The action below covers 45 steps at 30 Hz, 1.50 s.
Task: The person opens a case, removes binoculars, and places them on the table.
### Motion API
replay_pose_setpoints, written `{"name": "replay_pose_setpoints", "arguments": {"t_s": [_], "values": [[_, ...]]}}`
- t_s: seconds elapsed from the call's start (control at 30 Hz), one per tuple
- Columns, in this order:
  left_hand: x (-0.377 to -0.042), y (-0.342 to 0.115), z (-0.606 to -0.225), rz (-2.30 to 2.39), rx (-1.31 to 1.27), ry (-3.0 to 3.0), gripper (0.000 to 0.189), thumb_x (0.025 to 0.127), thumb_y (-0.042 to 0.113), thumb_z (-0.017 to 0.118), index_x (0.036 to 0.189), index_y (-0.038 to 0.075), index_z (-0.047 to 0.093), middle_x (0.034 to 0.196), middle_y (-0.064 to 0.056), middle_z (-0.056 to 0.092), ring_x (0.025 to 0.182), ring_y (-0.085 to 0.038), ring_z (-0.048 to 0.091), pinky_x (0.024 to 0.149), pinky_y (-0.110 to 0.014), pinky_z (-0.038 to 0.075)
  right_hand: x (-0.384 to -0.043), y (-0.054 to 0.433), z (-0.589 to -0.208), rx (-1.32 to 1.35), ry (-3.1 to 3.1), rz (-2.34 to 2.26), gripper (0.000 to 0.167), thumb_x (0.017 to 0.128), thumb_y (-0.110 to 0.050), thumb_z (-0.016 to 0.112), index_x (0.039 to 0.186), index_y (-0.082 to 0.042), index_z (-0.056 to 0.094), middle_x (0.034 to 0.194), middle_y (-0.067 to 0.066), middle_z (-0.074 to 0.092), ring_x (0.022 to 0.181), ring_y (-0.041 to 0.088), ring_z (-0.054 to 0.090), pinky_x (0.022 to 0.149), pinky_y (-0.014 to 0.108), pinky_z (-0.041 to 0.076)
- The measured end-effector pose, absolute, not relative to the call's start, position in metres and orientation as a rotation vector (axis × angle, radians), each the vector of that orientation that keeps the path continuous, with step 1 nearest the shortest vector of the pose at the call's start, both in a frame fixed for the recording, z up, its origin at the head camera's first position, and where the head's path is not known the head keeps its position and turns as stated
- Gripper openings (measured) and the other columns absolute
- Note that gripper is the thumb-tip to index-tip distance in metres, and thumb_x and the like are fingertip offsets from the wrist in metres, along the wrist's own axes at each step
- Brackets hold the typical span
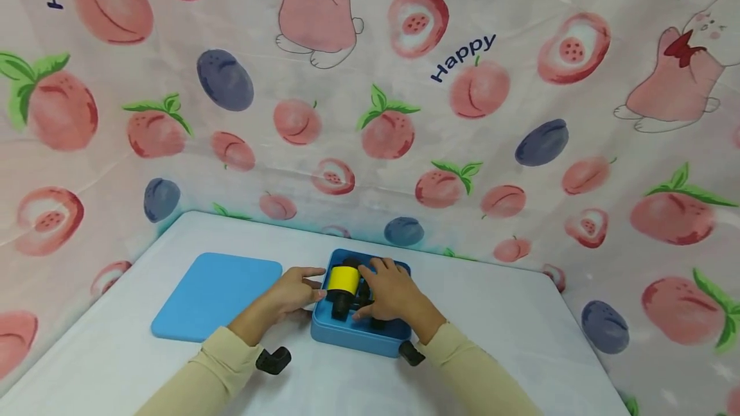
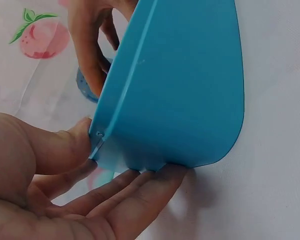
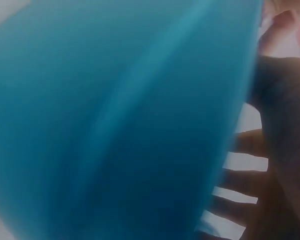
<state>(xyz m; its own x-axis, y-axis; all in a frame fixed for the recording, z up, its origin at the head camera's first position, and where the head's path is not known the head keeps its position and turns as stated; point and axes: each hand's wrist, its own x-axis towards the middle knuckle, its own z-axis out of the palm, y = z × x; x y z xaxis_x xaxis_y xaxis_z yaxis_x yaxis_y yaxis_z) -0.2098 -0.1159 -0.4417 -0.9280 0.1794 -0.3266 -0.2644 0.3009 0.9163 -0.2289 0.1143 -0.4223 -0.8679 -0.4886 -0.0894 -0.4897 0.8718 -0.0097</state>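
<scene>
A blue rectangular box [image 1: 361, 338] stands uncovered on the white table. Inside it, on the left, lies a yellow-and-black cylindrical thing [image 1: 343, 281] with a narrower black end toward the person; its kind is unclear. Against the box's left side rests my left hand [image 1: 291, 293], thumb at the rim and fingers extended along the outer wall, as the left wrist view shows of the box wall [image 2: 180, 85]. Reaching over the right half of the box, my right hand [image 1: 393, 289] has its fingers spread over dark contents, which it mostly hides.
A flat blue lid [image 1: 216, 297] lies on the table [image 1: 491, 332] left of the box. Behind the table hangs a peach-printed cloth [image 1: 347, 114]. A black device [image 1: 273, 361] sits at the left wrist, and a similar one [image 1: 412, 353] at the right.
</scene>
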Motion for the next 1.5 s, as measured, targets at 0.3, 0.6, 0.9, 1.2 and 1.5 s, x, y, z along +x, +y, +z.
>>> {"name": "replay_pose_setpoints", "arguments": {"t_s": [0.3, 0.6, 0.9, 1.2, 1.5], "values": [[-0.212, -0.115, -0.444, 1.708, -0.114, 2.145, 0.057, 0.102, -0.002, 0.060, 0.157, 0.003, 0.044, 0.152, -0.034, 0.050, 0.136, -0.048, 0.057, 0.098, -0.063, 0.056, -0.236, 0.117, -0.427, -0.744, 2.898, 0.060, 0.106, 0.078, -0.077, 0.074, 0.159, -0.017, 0.041, 0.159, 0.013, 0.047, 0.146, 0.038, 0.046, 0.118, 0.058, 0.045], [-0.213, -0.122, -0.448, 1.793, -0.158, 2.016, 0.061, 0.099, 0.002, 0.066, 0.156, 0.003, 0.045, 0.155, -0.033, 0.048, 0.141, -0.050, 0.051, 0.099, -0.066, 0.055, -0.241, 0.116, -0.431, -0.790, 2.895, 0.078, 0.100, 0.081, -0.074, 0.075, 0.155, -0.013, 0.046, 0.150, 0.011, 0.058, 0.139, 0.034, 0.052, 0.116, 0.055, 0.047], [-0.215, -0.123, -0.450, 1.805, -0.184, 1.993, 0.061, 0.098, 0.003, 0.066, 0.156, 0.004, 0.046, 0.152, -0.033, 0.051, 0.139, -0.048, 0.054, 0.100, -0.066, 0.054, -0.244, 0.115, -0.429, -0.839, 2.888, 0.105, 0.096, 0.082, -0.071, 0.076, 0.153, -0.012, 0.049, 0.149, 0.009, 0.060, 0.137, 0.033, 0.054, 0.115, 0.055, 0.048], [-0.213, -0.124, -0.448, 1.819, -0.169, 1.977, 0.061, 0.098, 0.003, 0.066, 0.156, 0.003, 0.046, 0.153, -0.034, 0.049, 0.140, -0.049, 0.053, 0.101, -0.066, 0.053, -0.244, 0.117, -0.425, -0.873, 2.888, 0.161, 0.098, 0.080, -0.073, 0.077, 0.153, -0.013, 0.051, 0.149, 0.009, 0.061, 0.136, 0.031, 0.054, 0.115, 0.055, 0.048], [-0.211, -0.124, -0.449, 1.828, -0.183, 1.987, 0.060, 0.098, 0.004, 0.067, 0.155, 0.004, 0.047, 0.154, -0.033, 0.049, 0.139, -0.047, 0.055, 0.101, -0.063, 0.055, -0.244, 0.119, -0.420, -0.909, 2.913, 0.203, 0.097, 0.079, -0.074, 0.077, 0.151, -0.013, 0.054, 0.146, 0.007, 0.063, 0.131, 0.030, 0.056, 0.111, 0.054, 0.051]]}}
